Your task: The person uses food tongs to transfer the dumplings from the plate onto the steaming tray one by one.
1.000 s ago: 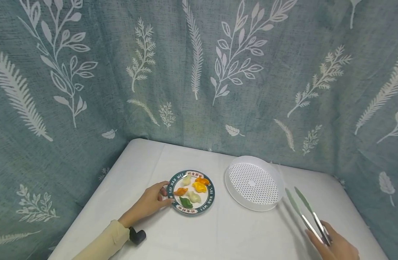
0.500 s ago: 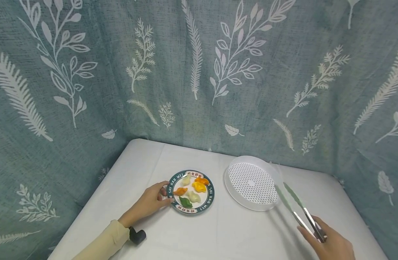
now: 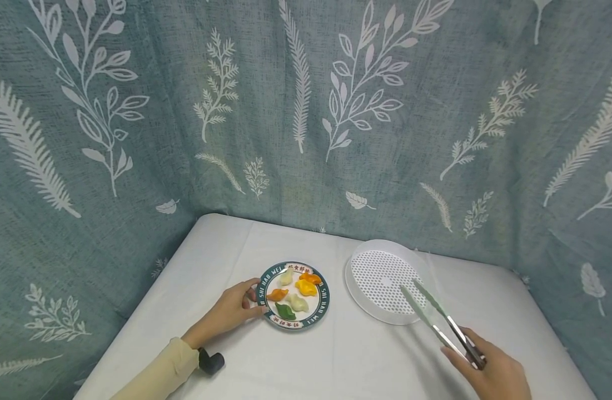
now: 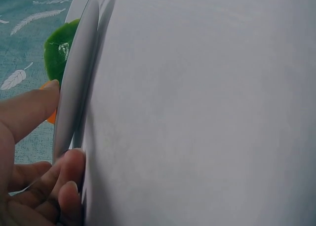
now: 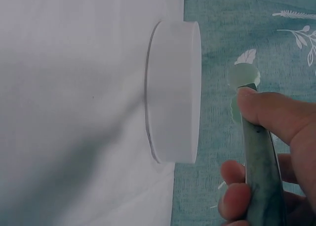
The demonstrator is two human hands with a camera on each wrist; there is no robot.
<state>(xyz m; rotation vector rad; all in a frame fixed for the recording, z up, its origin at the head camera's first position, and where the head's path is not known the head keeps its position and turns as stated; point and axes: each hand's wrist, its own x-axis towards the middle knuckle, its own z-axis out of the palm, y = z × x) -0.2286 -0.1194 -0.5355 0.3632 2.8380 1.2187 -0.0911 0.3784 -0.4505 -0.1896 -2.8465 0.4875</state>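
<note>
A round plate point(image 3: 324, 303) with a dark green lettered rim holds several dumplings point(image 3: 297, 289) in white, yellow, orange and green. My left hand point(image 3: 229, 312) grips the plate's left rim point(image 4: 74, 95), thumb on top and fingers curled under; a green dumpling point(image 4: 57, 50) shows behind the rim. My right hand point(image 3: 491, 372) holds metal tongs point(image 3: 433, 319) with pale green tips. The tongs' arms are spread and nothing is between them. The tips hover over the right side of a white perforated steamer tray point(image 3: 376, 278). In the right wrist view my thumb presses the tongs' handle point(image 5: 259, 161) beside the tray's wall point(image 5: 175, 92).
A white cloth covers the table point(image 3: 235, 250). A teal curtain point(image 3: 306, 111) with white leaf prints hangs close behind and around the table. A small black device point(image 3: 212, 363) sits at my left wrist.
My right hand has carried the tongs leftward, from beside the steamer tray to over its right side. The left hand and the plate have not moved.
</note>
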